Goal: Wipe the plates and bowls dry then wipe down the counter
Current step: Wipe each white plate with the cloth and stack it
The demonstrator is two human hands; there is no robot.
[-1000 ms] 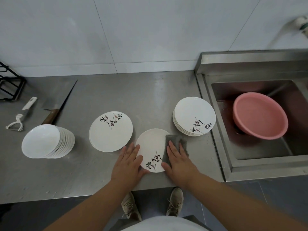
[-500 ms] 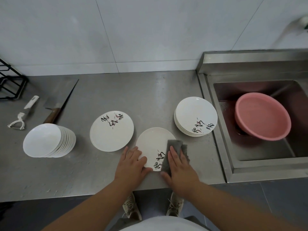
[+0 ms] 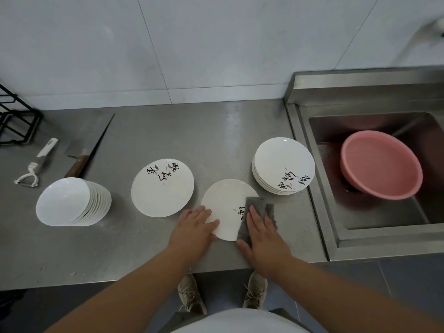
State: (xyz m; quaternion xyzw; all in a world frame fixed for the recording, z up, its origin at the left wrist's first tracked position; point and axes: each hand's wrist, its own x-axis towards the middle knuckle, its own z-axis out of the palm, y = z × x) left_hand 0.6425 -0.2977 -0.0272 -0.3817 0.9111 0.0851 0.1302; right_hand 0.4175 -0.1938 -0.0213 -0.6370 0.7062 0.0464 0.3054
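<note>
Mid-task: we were wiping one plate, with bowls and counter still to do.

Our right hand lay flat, fingers straight and together, pressing the grey folded cloth onto the right side of the single white printed plate, which sat by the front edge of the steel counter. Our left hand rested its loosely spread fingers on the plate's left rim and gripped nothing. The stack of white printed plates stood at the counter's right edge beside the sink. A lower pile of printed plates sat mid-counter. We could not tell which pile was dry. The leaning stack of white bowls toward the left end looked untouched, and we judged the counter wipe not started.
</note>
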